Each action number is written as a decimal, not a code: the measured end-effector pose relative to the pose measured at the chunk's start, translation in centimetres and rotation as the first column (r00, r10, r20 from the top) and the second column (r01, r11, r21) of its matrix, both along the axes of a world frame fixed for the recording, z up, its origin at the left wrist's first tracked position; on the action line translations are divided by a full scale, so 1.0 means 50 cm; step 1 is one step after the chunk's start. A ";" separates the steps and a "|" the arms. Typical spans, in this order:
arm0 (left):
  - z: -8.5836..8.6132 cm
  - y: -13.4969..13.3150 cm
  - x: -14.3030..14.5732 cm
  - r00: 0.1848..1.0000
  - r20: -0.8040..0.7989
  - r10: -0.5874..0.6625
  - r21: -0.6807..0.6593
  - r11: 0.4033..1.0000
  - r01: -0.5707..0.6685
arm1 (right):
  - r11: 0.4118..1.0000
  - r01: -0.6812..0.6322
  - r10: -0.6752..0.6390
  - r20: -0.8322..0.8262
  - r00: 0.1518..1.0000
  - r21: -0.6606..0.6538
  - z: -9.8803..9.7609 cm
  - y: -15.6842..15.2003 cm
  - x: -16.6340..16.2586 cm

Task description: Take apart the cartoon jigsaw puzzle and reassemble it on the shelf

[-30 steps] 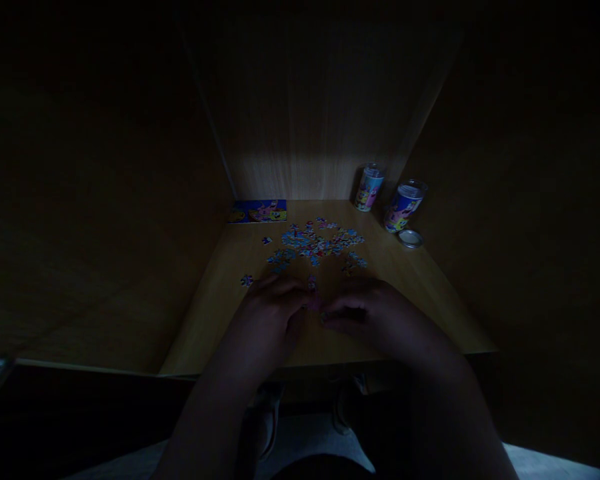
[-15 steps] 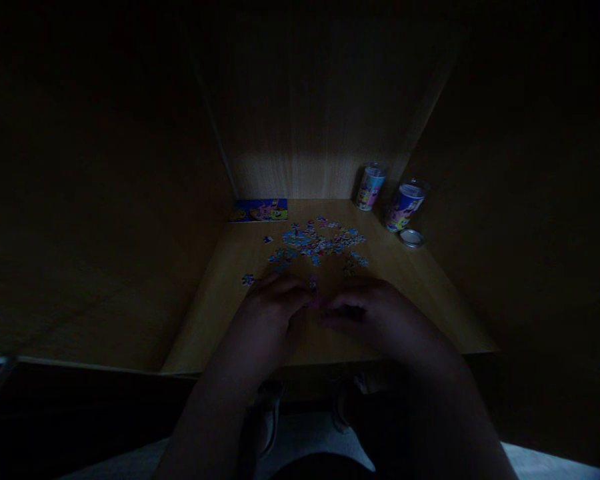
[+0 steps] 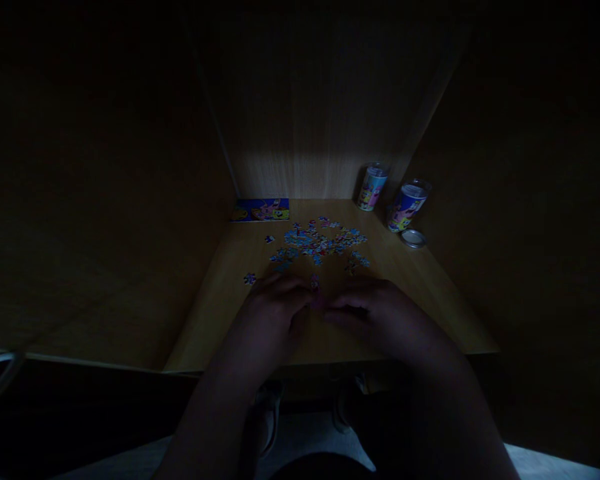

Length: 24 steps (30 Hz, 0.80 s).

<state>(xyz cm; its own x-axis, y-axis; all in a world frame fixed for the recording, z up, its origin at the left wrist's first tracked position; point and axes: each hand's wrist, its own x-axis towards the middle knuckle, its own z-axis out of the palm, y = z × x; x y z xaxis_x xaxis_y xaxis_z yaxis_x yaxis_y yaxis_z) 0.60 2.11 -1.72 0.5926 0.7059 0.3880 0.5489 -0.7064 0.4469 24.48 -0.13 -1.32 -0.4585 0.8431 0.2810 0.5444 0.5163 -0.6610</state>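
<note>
The scene is very dark. My left hand (image 3: 275, 307) and my right hand (image 3: 370, 310) rest on a wooden desk (image 3: 220, 313) with their fingertips meeting in a pinch around a small puzzle piece (image 3: 314, 283). Both hands have curled fingers. Just beyond them lies a scatter of several loose puzzle pieces (image 3: 320, 241), mostly blue. A single piece (image 3: 250, 278) lies apart to the left of my left hand.
A blue cartoon picture card (image 3: 261, 210) lies at the desk's back left. Two printed cartoon tubs (image 3: 371, 187) (image 3: 405, 206) stand at the back right, a round lid (image 3: 413, 238) beside them. Wooden panels wall the desk on three sides.
Almost nothing differs. My hands stay pinched together at the same spot; the view has shifted very slightly.
</note>
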 end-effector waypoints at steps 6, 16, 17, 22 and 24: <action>-0.007 0.002 -0.004 1.000 -0.015 -0.003 0.008 1.000 0.003 | 1.000 0.000 0.000 0.016 1.000 0.013 0.001 0.000 -0.001; -0.006 0.002 -0.003 1.000 0.023 -0.016 0.010 1.000 0.016 | 0.999 -0.047 0.047 0.054 0.997 0.004 0.001 -0.002 0.007; -0.005 0.002 -0.003 1.000 0.022 -0.015 0.013 1.000 0.015 | 0.999 -0.042 0.042 0.072 0.996 0.003 0.003 -0.005 0.007; -0.005 0.001 -0.001 1.000 0.013 -0.004 0.003 1.000 0.004 | 1.000 0.000 0.002 0.077 0.997 -0.024 0.017 -0.013 0.004; -0.005 0.001 -0.002 1.000 0.016 -0.002 0.003 1.000 0.001 | 0.998 0.050 -0.047 0.077 0.996 -0.034 0.021 -0.013 0.006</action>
<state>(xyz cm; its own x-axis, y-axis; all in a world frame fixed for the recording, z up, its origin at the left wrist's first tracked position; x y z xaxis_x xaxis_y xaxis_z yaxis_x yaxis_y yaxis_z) 0.52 2.19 -1.99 0.5872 0.7037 0.3999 0.5405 -0.7087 0.4534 24.76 -0.81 -0.27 -0.4357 0.8738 0.2161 0.6173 0.4648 -0.6347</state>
